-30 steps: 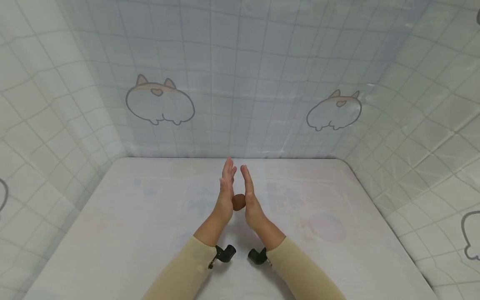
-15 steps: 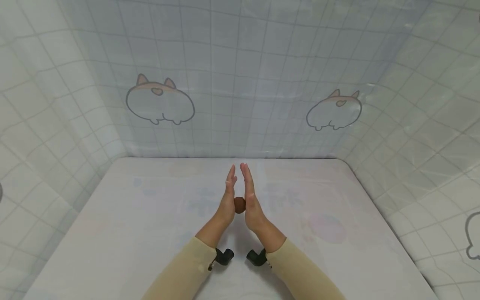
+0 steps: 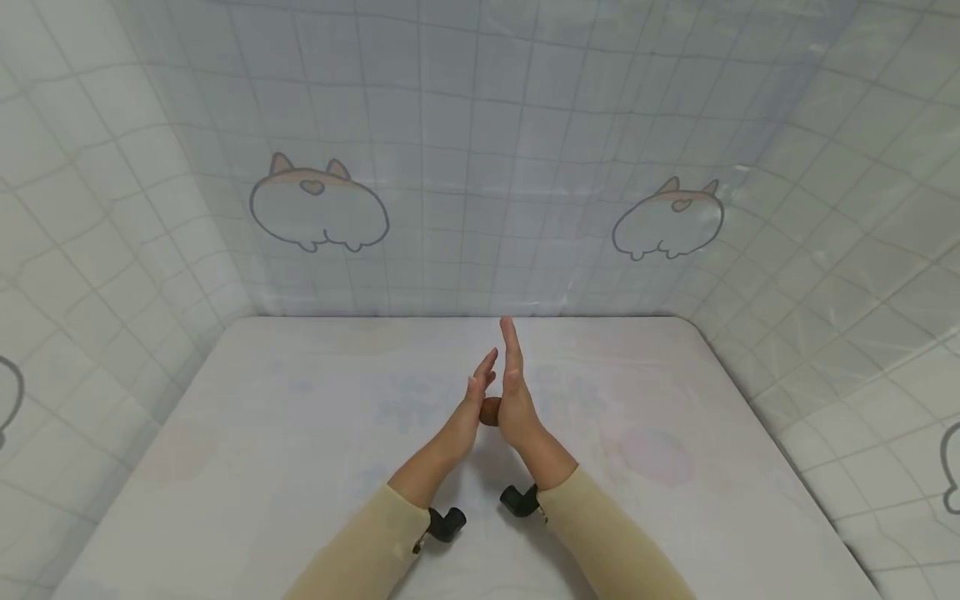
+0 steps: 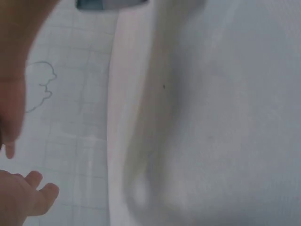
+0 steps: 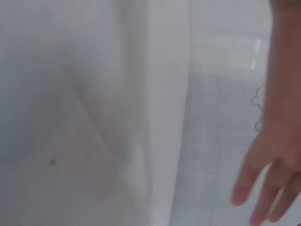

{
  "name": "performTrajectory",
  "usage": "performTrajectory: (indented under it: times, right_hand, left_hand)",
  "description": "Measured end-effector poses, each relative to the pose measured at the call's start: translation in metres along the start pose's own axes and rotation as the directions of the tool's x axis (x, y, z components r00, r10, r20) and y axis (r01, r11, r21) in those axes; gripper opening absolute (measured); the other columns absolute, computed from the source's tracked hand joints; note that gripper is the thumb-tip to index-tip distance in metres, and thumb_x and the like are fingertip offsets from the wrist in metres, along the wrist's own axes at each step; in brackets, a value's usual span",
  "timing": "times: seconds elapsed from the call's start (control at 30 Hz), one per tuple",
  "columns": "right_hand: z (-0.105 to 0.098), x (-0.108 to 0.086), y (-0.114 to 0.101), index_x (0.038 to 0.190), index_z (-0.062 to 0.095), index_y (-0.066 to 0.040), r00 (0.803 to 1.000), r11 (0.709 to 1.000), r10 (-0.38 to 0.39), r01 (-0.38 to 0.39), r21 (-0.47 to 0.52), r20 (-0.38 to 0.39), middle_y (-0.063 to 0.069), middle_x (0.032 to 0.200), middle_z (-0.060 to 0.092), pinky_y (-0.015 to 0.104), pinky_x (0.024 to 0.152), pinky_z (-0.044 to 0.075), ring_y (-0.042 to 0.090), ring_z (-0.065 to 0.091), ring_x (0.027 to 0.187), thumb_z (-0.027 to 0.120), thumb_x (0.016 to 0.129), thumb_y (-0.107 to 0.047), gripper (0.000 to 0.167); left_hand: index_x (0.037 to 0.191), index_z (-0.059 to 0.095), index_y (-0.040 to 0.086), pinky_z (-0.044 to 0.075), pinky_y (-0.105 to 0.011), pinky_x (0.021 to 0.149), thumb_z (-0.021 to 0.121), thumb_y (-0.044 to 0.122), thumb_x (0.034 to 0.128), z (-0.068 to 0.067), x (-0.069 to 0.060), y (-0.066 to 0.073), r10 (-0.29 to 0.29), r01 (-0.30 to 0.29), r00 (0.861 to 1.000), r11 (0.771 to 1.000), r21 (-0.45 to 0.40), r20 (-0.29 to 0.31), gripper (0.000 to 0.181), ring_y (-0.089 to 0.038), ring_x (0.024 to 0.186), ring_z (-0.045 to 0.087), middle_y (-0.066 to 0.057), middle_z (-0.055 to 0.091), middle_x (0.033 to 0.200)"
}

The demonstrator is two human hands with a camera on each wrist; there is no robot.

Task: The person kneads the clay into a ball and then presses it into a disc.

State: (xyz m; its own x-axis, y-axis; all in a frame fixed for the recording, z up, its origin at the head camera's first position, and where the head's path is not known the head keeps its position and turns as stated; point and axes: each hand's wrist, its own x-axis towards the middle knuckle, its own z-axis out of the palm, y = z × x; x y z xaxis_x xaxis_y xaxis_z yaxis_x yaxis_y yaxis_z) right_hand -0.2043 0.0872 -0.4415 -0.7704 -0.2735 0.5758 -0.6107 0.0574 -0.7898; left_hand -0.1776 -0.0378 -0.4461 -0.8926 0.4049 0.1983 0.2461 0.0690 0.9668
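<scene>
A small brown ball (image 3: 490,412) is held between the two palms, above the table. My left hand (image 3: 467,417) touches its left side, fingers extended and leaning to the right. Against the ball's right side rests my right hand (image 3: 517,407), its straight fingers pointing away and reaching farther than the left ones. The right palm covers part of the ball. Parts of hands show at the left edge of the left wrist view and at the right edge of the right wrist view; no ball can be made out clearly in either.
The pale table (image 3: 300,433) has faint coloured prints. Gridded white curtains (image 3: 480,167) with animal drawings stand behind it and at both sides. A black camera mount (image 3: 447,525) sits at the left wrist, another (image 3: 519,501) at the right.
Both hands and the ball have shifted a little to the right. The right fingers have moved farther forward, while the left hand has drawn back and tilted to the right.
</scene>
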Motion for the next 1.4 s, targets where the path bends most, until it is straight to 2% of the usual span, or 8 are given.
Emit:
performTrajectory:
  times: [0.47,0.53,0.57,0.7,0.77,0.8,1.03,1.4]
  right_hand:
    - [-0.001,0.002,0.013,0.161,-0.007,-0.018,0.998,0.998,0.04,-0.043,0.054,0.053,0.003,0.167,-0.008,0.067,0.114,0.004,0.026,-0.005,0.152,0.008,0.088,-0.085,0.1]
    - [-0.001,0.001,0.013,0.161,-0.008,-0.019,0.996,0.997,0.034,-0.039,0.06,0.077,0.004,0.167,-0.007,0.063,0.115,0.007,0.023,0.037,0.138,0.008,0.09,-0.083,0.097]
    - [0.0,0.0,0.013,0.161,-0.008,-0.02,0.995,0.998,0.034,-0.039,0.058,0.089,0.007,0.164,0.015,0.058,0.113,0.017,0.019,0.053,0.118,0.008,0.09,-0.082,0.095]
    - [0.003,-0.002,0.009,0.161,-0.009,-0.021,0.992,0.997,-0.015,0.005,0.076,0.126,0.005,0.164,0.018,0.054,0.115,0.016,0.009,0.054,0.095,0.007,0.094,-0.078,0.089]
    - [0.005,-0.002,0.007,0.161,-0.01,-0.019,0.99,0.995,-0.054,0.043,0.085,0.129,0.007,0.164,0.018,0.055,0.117,0.014,0.015,0.037,0.135,0.006,0.095,-0.076,0.089]
    - [0.007,-0.003,0.006,0.161,-0.01,-0.016,0.989,0.994,-0.081,0.071,0.087,0.126,0.006,0.168,-0.003,0.057,0.119,0.004,0.018,0.02,0.148,0.005,0.096,-0.075,0.088]
    - [0.012,-0.002,-0.005,0.159,-0.014,-0.009,0.977,0.968,-0.19,0.169,0.185,0.101,0.026,0.164,-0.004,0.054,0.12,0.005,0.034,-0.002,0.153,0.007,0.1,-0.07,0.087]
    - [0.006,0.002,-0.011,0.16,-0.011,-0.01,0.985,0.973,-0.169,0.161,0.165,0.037,0.016,0.167,0.0,0.056,0.119,0.001,0.032,-0.001,0.153,0.009,0.1,-0.07,0.087]
  left_hand:
    - [0.162,-0.001,0.019,-0.003,-0.06,0.117,0.003,0.079,0.0923,-0.006,0.002,0.02,0.198,-0.205,0.978,0.966,-0.158,-0.059,0.092,-0.028,0.153,-0.003,0.0,-0.003,0.167]
    - [0.162,-0.001,0.019,-0.003,-0.059,0.118,0.005,0.08,0.0927,-0.008,0.004,0.024,0.212,-0.223,0.974,0.959,-0.176,-0.082,0.092,-0.027,0.153,-0.003,0.001,-0.004,0.167]
    - [0.162,-0.002,0.019,-0.003,-0.058,0.118,0.006,0.08,0.0926,-0.009,0.005,0.025,0.218,-0.232,0.971,0.956,-0.18,-0.094,0.092,-0.027,0.153,-0.003,0.001,-0.004,0.167]
    - [0.162,-0.002,0.022,-0.005,-0.061,0.116,0.009,0.084,0.0896,-0.012,0.011,0.03,0.22,-0.244,0.965,0.954,-0.176,-0.145,0.096,-0.024,0.153,-0.003,0.002,-0.004,0.167]
    - [0.162,-0.002,0.022,-0.005,-0.062,0.116,0.009,0.085,0.0885,-0.014,0.014,0.031,0.219,-0.245,0.961,0.957,-0.156,-0.169,0.097,-0.023,0.153,-0.002,0.003,-0.004,0.167]
    - [0.162,-0.001,0.023,-0.005,-0.062,0.116,0.009,0.086,0.088,-0.015,0.016,0.031,0.218,-0.246,0.959,0.958,-0.148,-0.182,0.098,-0.024,0.153,-0.001,0.003,-0.003,0.167]
    - [0.162,0.003,0.025,-0.002,-0.065,0.115,0.007,0.087,0.0862,-0.017,0.024,0.02,0.173,-0.198,0.957,0.976,-0.087,-0.234,0.098,-0.023,0.153,-0.001,0.0,0.001,0.167]
    - [0.162,0.002,0.023,0.004,-0.071,0.112,0.001,0.075,0.0949,-0.009,0.017,0.004,0.122,-0.12,0.976,0.993,0.022,-0.18,0.085,-0.03,0.153,0.004,-0.002,-0.003,0.168]
